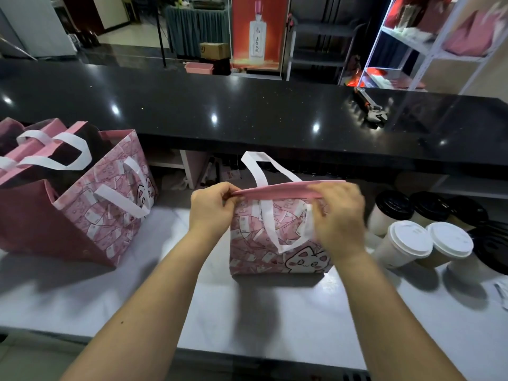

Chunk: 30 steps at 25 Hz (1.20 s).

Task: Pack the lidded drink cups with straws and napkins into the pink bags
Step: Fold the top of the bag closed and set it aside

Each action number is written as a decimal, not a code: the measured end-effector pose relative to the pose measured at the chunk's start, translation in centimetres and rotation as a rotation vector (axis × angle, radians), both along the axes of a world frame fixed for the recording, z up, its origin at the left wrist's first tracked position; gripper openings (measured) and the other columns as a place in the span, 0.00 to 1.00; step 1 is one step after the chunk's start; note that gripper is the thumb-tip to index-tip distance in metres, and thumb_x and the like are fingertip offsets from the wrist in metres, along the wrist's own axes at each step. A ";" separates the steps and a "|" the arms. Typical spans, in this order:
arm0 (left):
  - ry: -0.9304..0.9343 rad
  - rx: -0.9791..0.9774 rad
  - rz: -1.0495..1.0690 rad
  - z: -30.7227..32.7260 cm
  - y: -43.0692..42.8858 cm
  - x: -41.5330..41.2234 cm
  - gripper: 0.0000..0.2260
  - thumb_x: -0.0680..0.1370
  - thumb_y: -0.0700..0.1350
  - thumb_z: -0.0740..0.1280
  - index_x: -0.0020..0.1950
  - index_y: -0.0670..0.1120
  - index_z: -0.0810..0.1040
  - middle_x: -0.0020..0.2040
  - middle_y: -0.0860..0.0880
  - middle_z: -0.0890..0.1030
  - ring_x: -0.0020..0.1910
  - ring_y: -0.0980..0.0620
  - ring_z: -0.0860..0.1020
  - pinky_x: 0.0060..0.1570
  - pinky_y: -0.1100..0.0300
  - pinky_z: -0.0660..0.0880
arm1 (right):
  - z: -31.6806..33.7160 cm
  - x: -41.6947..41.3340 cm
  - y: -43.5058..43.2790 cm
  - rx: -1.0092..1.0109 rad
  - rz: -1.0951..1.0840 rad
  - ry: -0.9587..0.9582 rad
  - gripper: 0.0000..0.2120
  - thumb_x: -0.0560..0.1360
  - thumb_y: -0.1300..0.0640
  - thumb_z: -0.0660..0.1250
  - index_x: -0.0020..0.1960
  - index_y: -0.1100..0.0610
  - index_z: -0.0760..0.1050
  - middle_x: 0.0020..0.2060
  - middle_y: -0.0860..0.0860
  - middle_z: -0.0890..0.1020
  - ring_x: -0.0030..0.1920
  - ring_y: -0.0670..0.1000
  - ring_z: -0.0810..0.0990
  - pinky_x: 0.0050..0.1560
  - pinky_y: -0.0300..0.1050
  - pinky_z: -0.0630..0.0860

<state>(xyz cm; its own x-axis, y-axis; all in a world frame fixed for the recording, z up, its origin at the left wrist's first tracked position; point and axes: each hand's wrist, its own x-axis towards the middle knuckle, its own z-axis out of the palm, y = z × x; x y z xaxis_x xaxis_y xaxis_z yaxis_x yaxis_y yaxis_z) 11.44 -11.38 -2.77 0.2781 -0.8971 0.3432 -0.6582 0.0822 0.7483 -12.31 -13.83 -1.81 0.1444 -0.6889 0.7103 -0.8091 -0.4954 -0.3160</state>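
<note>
A pink printed bag (258, 248) with white handles stands upright in the middle of the white counter. My left hand (213, 209) pinches the left end of its top rim. My right hand (341, 218) grips the rim near the right end, and the rim looks pressed nearly flat. The inside of the bag is hidden. To the right stand two cups with white lids (409, 239) (450, 239) and behind them cups with black lids (394, 206). Several more pink bags (104, 199) stand open at the left.
A raised black counter (247, 114) runs across behind the work surface, with an adjustable wrench (371, 107) on its right part. Black lids lie stacked at the far right (492, 251). A white shelf rack (428, 42) stands in the back right.
</note>
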 end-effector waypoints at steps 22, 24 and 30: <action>-0.073 -0.021 0.056 1.0 -0.5 -1.3 0.02 0.70 0.51 0.74 0.38 0.56 0.82 0.31 0.63 0.77 0.41 0.56 0.79 0.52 0.45 0.73 | -5.9 3.9 4.4 0.216 0.017 0.177 0.06 0.65 0.63 0.67 0.31 0.56 0.72 0.28 0.47 0.74 0.44 0.56 0.70 0.45 0.50 0.59; -0.064 -0.009 0.043 1.2 -0.9 -1.1 0.03 0.70 0.51 0.74 0.37 0.57 0.81 0.32 0.63 0.78 0.41 0.56 0.79 0.52 0.44 0.74 | -7.2 2.8 5.4 0.208 0.052 0.231 0.06 0.68 0.61 0.64 0.33 0.55 0.73 0.30 0.47 0.78 0.43 0.57 0.73 0.45 0.50 0.57; -0.311 -0.192 -0.019 0.6 -0.5 -1.6 0.05 0.71 0.47 0.71 0.46 0.52 0.81 0.41 0.57 0.81 0.44 0.51 0.78 0.53 0.49 0.69 | -1.3 0.9 1.3 -0.098 0.014 0.218 0.10 0.75 0.47 0.66 0.39 0.51 0.78 0.39 0.45 0.80 0.45 0.54 0.73 0.49 0.49 0.59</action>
<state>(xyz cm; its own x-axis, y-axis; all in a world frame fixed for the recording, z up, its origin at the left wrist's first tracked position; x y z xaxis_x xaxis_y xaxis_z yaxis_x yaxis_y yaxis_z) 9.84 -11.84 -2.16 0.1180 -0.8124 0.5711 -0.8489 0.2158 0.4824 -11.45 -12.49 -3.13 0.3109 -0.6148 0.7248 -0.8456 -0.5271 -0.0844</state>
